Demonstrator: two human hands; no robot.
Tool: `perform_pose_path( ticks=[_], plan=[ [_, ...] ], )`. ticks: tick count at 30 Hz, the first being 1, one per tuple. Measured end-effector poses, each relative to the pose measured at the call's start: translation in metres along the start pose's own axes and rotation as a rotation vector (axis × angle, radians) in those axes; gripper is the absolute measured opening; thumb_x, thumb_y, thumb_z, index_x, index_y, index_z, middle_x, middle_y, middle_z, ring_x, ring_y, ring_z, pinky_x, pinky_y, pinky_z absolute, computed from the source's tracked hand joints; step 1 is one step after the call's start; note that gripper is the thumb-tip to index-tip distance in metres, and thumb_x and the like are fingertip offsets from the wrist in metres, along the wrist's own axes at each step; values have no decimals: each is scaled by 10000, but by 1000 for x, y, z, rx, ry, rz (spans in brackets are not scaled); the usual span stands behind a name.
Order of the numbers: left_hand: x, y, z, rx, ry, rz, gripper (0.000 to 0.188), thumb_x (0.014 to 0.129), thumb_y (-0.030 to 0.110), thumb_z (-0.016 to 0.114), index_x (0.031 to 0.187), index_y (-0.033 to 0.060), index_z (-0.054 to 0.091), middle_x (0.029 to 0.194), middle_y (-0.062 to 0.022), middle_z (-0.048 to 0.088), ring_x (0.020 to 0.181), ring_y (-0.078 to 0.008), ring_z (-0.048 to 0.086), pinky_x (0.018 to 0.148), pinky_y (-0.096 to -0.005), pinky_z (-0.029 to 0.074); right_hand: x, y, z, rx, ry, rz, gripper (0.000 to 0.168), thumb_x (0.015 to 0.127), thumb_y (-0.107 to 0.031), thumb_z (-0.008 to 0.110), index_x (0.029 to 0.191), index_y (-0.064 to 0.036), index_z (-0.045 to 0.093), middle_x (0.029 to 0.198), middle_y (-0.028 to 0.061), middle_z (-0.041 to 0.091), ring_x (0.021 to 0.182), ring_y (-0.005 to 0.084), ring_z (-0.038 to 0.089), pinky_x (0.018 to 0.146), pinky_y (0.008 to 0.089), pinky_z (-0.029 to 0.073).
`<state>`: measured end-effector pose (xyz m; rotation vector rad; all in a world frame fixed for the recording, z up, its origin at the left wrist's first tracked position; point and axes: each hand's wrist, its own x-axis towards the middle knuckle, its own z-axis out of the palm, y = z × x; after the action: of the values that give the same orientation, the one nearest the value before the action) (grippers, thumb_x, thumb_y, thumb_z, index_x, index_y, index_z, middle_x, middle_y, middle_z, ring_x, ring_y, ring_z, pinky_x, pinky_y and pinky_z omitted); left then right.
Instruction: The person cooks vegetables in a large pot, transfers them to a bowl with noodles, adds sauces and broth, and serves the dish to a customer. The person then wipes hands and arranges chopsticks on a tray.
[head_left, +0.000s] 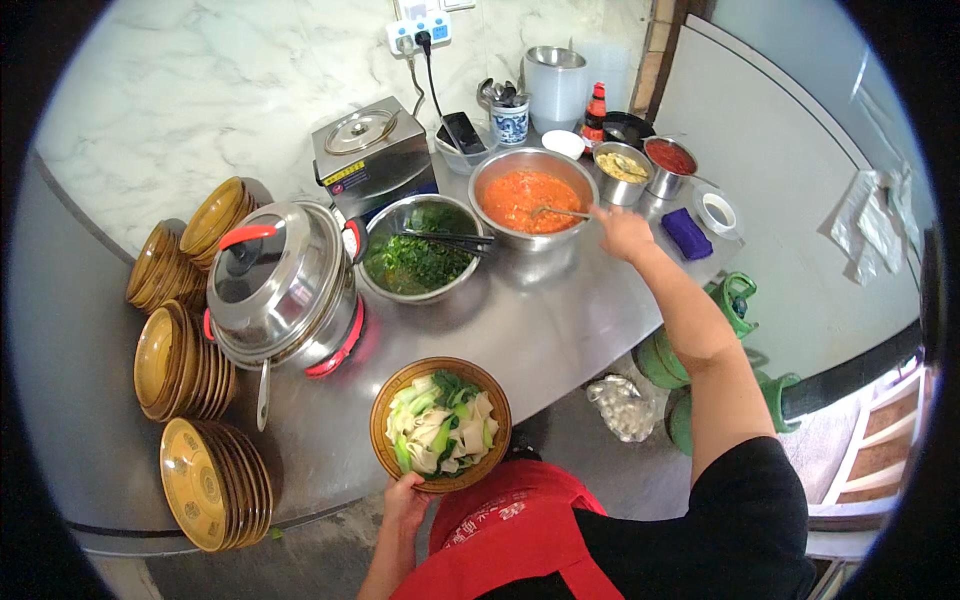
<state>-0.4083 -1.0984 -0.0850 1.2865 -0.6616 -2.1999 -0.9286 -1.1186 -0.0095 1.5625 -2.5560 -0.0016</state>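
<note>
My left hand holds the near rim of a brown bowl at the counter's front edge. Wide pale noodles and leafy greens fill the bowl. Reaching forward, my right hand is at the handle end of a metal spoon; its fingertips are small here, and whether they close on the handle is unclear. The spoon's head rests in orange-red sauce in a steel basin. Left of that basin, a second steel basin contains chopped greens, with black chopsticks across it.
A lidded steel pot and stacks of brown bowls stand at left. Behind are a steel appliance and a spoon holder. Steel pots of yellow and red food and a purple cloth lie right. Green gas cylinders stand below.
</note>
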Motion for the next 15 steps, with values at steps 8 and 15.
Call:
perform_pose_path(
  ticks=[8, 15],
  plan=[
    [14, 0, 5, -75, 119, -41, 391, 699, -24, 423, 1091, -29, 430, 988, -151, 539, 835, -306, 579, 650, -467, 512, -5, -17, -62, -4, -201, -64, 498, 797, -53, 377, 1272, -199, 407, 911, 152, 605, 819, 296, 604, 675, 419, 485],
    [33, 7, 27, -98, 85, 7, 438, 678, 29, 450, 1108, -48, 423, 980, -170, 550, 824, -305, 586, 666, -445, 511, -3, -34, -35, 458, -301, -172, 404, 815, -88, 417, 1210, -147, 481, 815, 153, 582, 749, 278, 564, 644, 380, 455]
  ],
)
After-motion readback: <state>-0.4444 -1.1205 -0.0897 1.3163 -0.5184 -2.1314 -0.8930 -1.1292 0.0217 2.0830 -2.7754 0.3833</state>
